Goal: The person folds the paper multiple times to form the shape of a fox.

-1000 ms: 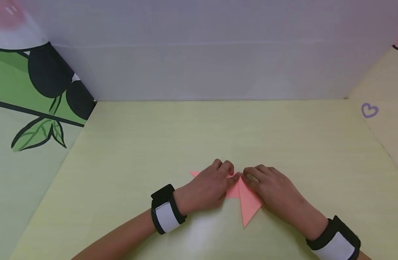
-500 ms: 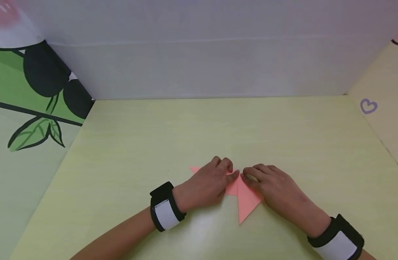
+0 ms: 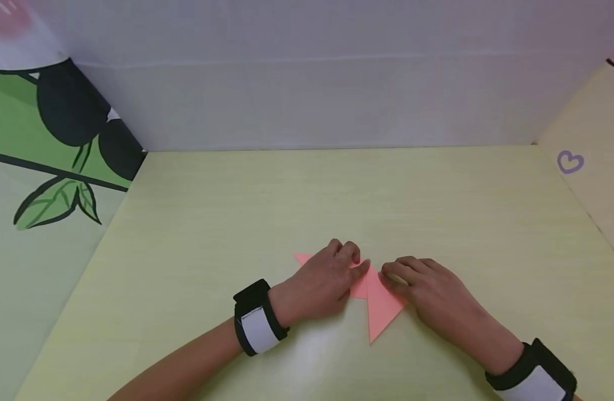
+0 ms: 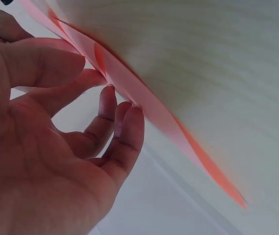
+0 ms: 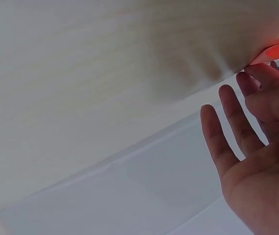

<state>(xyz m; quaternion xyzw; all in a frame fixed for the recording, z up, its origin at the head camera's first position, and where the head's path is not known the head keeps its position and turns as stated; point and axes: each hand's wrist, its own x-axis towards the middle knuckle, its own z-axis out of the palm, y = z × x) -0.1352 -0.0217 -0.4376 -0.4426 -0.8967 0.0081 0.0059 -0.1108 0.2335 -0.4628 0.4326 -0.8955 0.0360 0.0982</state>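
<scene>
A folded sheet of pink paper (image 3: pixel 380 312) lies on the pale table, with one pointed flap toward the person and another tip showing at the left. My left hand (image 3: pixel 321 285) rests across the paper's left part and covers much of it. In the left wrist view, bent fingertips touch the thin edge of the paper (image 4: pixel 151 100). The fingers of my right hand (image 3: pixel 444 303) touch the paper's right edge, a little right of the top corner. In the right wrist view, only a small corner of paper (image 5: pixel 271 54) appears by the fingertips; the other fingers spread loosely.
The table (image 3: pixel 237 206) meets a plain grey-lilac back wall (image 3: pixel 307 106). At the left stands a panel with a painted leaf (image 3: pixel 48 206). A small purple heart (image 3: pixel 570 162) is drawn on the right panel. Both wrists wear black bands with white patches.
My right hand has slid a little to the right along the paper's edge, away from the top corner. The near flap has swung slightly left. My left hand has stayed on the paper.
</scene>
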